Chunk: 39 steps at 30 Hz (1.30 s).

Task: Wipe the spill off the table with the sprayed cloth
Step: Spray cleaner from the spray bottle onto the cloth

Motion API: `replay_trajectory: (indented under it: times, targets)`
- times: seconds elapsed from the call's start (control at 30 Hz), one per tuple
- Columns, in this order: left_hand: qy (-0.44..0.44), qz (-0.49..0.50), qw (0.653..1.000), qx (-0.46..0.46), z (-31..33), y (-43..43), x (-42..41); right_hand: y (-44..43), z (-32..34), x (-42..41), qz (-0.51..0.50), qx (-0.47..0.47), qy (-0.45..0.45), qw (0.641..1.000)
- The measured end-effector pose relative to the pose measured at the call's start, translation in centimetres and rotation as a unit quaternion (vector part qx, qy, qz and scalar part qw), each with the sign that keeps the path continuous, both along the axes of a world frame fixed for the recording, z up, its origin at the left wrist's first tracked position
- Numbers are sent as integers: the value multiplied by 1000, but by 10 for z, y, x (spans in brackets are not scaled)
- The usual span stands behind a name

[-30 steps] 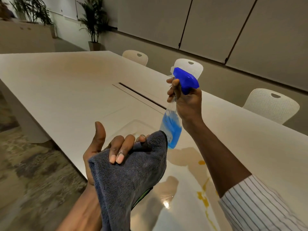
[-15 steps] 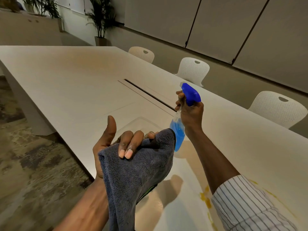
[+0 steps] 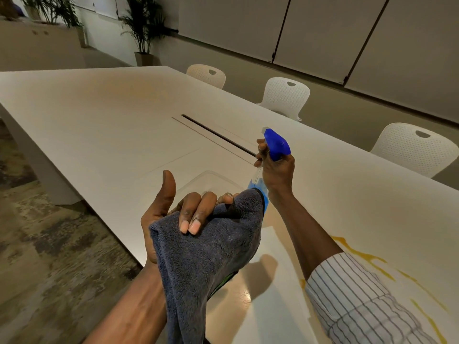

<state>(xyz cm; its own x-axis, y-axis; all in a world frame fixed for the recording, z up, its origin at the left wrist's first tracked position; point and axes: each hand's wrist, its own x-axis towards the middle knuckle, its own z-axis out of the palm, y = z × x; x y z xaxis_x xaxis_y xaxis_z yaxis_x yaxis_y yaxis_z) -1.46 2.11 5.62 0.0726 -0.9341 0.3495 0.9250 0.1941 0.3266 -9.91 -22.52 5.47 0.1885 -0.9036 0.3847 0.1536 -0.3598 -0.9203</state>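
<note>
The left hand [image 3: 173,219] is raised above the near edge of the bench [image 3: 104,125], palm toward the camera, thumb upright. A grey cloth [image 3: 206,259] is draped over the palm and hangs down past the wrist; the fingers [image 3: 192,216] are curled down over its upper edge, clamping it against the palm, with two fingertips resting on the fabric's front face. The cloth is off the bench surface.

Beyond it, the right hand [image 3: 277,167] holds a spray bottle [image 3: 275,145] by the neck, fingers closed around it under the blue trigger head, nozzle pointing up and left. The bottle's blue-liquid base sits just behind the cloth's top right corner; whether they touch cannot be told.

The yellow-orange spill [image 3: 367,261] lies on the bench to the right, partly hidden by the striped sleeve [image 3: 352,299], well apart from the cloth. White chairs [image 3: 285,95] line the far side.
</note>
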Motion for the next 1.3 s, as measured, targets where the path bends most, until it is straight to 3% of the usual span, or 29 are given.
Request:
replay_trajectory:
  times: [0.17,0.33,0.53,0.6,0.7,0.8,0.93,1.1,1.2,1.3]
  targets:
    - [-8,-9,1000,9,3,-2,-4,-3,-9,-3,9,43,23,999]
    - [-12,-27,999,13,5,-4,-10,19,-26,-37,-59,23,118,991]
    - [-23,-78,996,24,6,-14,-28,80,-31,-104,-91,98,27,991]
    - [-26,-104,994,29,7,-19,-40,114,-31,-128,-40,113,29,992]
    - [-22,-151,988,28,8,-27,-64,163,-29,-157,100,142,-39,984]
    - [-31,-187,981,32,6,-38,-87,193,-27,-185,142,188,-85,968]
    - [-34,-258,965,37,-5,-56,-112,213,-19,-227,69,257,-59,962]
    - [-39,-334,939,66,-14,-66,-142,239,-17,-272,9,317,-98,943]
    - [-117,-223,957,145,-16,-56,-155,256,-12,-293,-42,320,-131,937]
    - [-224,-103,956,162,-28,-51,-155,271,-9,-317,-152,283,-119,940]
